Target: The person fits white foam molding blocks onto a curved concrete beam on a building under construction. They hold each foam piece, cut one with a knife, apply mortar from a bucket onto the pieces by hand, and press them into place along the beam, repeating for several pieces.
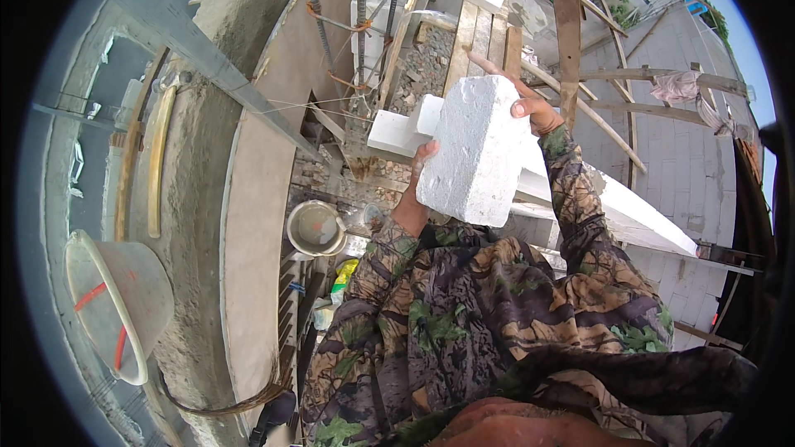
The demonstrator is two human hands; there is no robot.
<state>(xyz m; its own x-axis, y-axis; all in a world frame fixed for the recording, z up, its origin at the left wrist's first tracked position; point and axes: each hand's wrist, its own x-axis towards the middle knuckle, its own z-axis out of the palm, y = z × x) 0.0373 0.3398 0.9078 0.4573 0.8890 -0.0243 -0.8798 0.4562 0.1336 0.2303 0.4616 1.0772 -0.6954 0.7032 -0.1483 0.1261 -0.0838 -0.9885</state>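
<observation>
Both hands, the left hand [421,167] and right hand [530,107], are gripping a white block [474,149], lifting it over the wall top [638,223]; next it probably needs careful lowering.

White block [474,149] — chalky, speckled grey — against camouflage sleeves [580,198] of green, brown and black; a pale grey bucket [316,227].

The white block [474,149] looks chalky, matt and rough, pitted like aerated concrete. The sleeves [580,223] are soft camouflage cloth, and the plank walkway [484,33] is raw, weathered wood. The bucket [116,302] is smooth, cement-smeared plastic.
</observation>
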